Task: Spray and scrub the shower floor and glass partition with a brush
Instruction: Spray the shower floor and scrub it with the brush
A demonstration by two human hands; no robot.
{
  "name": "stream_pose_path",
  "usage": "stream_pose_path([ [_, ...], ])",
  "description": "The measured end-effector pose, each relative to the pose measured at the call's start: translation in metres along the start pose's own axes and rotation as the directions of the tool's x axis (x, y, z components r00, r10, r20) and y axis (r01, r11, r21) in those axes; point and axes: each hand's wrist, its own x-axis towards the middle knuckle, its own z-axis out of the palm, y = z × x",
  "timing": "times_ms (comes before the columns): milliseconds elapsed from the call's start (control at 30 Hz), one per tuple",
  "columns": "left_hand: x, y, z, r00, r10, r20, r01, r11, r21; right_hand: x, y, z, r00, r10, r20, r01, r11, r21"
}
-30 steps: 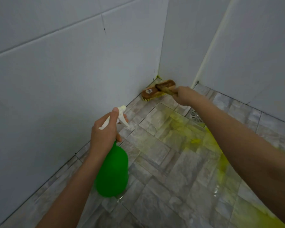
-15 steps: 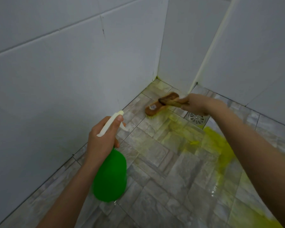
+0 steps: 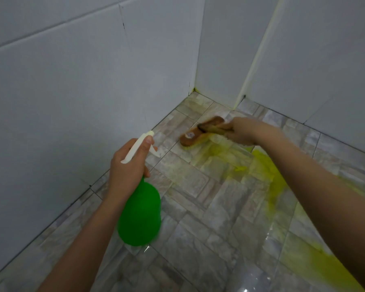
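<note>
My right hand (image 3: pixel 243 131) grips the handle of a brown wooden scrub brush (image 3: pixel 195 137), whose yellow bristles press on the grey tiled shower floor (image 3: pixel 209 218) near the far corner. Yellow cleaner (image 3: pixel 268 165) is smeared over the tiles beside and behind the brush. My left hand (image 3: pixel 128 165) holds a green spray bottle (image 3: pixel 139 218) by its neck, fingers around the white trigger head (image 3: pixel 138 146), above the floor close to the left wall.
White tiled walls (image 3: pixel 72 91) close the left and the back. A cream vertical strip (image 3: pixel 255 57) runs down to the floor at the back right, with another white panel to its right. The near floor tiles look wet and shiny.
The brush has been pulled back from the corner along the floor toward me. The floor drain is now hidden under my right arm. The left hand and bottle barely moved.
</note>
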Motion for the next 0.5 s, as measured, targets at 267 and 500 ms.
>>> stream_pose_path([
  [267, -0.006, 0.003, -0.006, 1.0, 0.005, -0.006, -0.005, 1.0, -0.011, -0.024, 0.007, -0.021, 0.978, 0.142, 0.15, -0.131, 0.988, -0.082],
  [500, -0.009, -0.001, -0.011, 0.999, 0.007, -0.038, -0.006, 1.0, 0.025, 0.013, -0.003, -0.001, 0.997, -0.083, -0.001, 0.083, 0.996, 0.022],
])
